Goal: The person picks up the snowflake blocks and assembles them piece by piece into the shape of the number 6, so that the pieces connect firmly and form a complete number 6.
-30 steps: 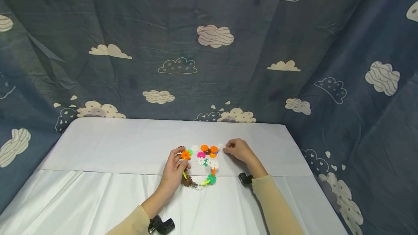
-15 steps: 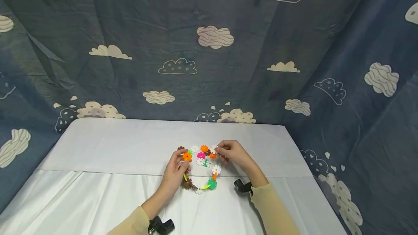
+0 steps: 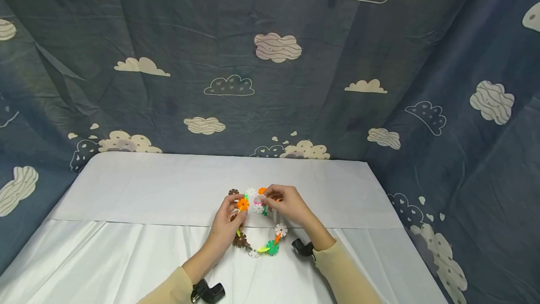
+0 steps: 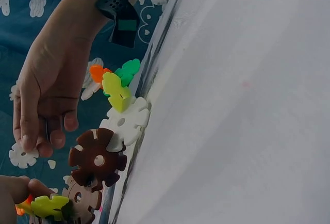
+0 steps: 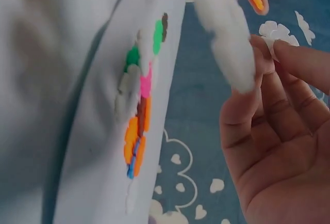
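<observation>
My left hand [image 3: 225, 219] grips one end of a curved chain of slotted flower-shaped plastic discs, near an orange disc [image 3: 243, 204]. The chain bends down and round through a brown disc [image 4: 98, 157], a white disc [image 4: 129, 121], a yellow disc [image 4: 116, 91] and a green disc [image 3: 272, 247]. Its far end, with another white disc [image 3: 281, 230], hangs free to the right. Between thumb and fingertips, my right hand [image 3: 291, 204] pinches a loose white flower disc [image 5: 277, 31], held a short way right of the left hand.
Loose flower discs lie on the white-covered table [image 3: 168, 186] behind the hands, among them a pink disc [image 5: 146, 82], a green disc [image 5: 132, 57] and several orange ones. A dark cloud-patterned cloth [image 3: 236, 121] stands behind and at both sides.
My right hand has carried the white disc leftward over the loose discs, toward the left hand. The chain's free end has swung slightly down; the left hand has barely shifted.
</observation>
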`<state>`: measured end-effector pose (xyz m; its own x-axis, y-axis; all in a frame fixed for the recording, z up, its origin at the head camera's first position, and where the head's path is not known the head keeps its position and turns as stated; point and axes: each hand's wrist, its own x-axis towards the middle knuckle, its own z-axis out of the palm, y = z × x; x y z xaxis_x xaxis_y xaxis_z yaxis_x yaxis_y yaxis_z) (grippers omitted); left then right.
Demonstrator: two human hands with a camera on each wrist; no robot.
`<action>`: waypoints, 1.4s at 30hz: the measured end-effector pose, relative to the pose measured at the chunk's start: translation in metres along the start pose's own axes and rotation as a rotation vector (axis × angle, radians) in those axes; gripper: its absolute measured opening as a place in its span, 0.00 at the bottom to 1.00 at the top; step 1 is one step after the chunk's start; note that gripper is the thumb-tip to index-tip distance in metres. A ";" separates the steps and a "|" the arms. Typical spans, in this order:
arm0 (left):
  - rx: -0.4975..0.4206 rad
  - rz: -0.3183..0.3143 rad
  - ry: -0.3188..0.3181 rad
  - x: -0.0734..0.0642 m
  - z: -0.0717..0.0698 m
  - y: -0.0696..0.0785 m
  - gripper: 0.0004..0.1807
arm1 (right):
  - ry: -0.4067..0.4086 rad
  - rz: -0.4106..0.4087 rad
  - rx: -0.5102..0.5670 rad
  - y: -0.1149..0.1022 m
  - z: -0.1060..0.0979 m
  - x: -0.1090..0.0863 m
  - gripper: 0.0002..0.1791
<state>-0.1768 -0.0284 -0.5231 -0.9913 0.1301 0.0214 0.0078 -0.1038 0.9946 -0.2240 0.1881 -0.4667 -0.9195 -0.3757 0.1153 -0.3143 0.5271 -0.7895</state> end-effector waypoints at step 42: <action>0.025 -0.005 -0.031 -0.003 0.001 -0.001 0.24 | 0.152 -0.395 -0.474 -0.016 0.028 -0.006 0.05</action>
<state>-0.1737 -0.0280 -0.5237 -0.9868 0.1608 0.0187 0.0062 -0.0781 0.9969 -0.2067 0.1608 -0.4718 -0.7249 -0.5167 0.4555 -0.6752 0.6642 -0.3210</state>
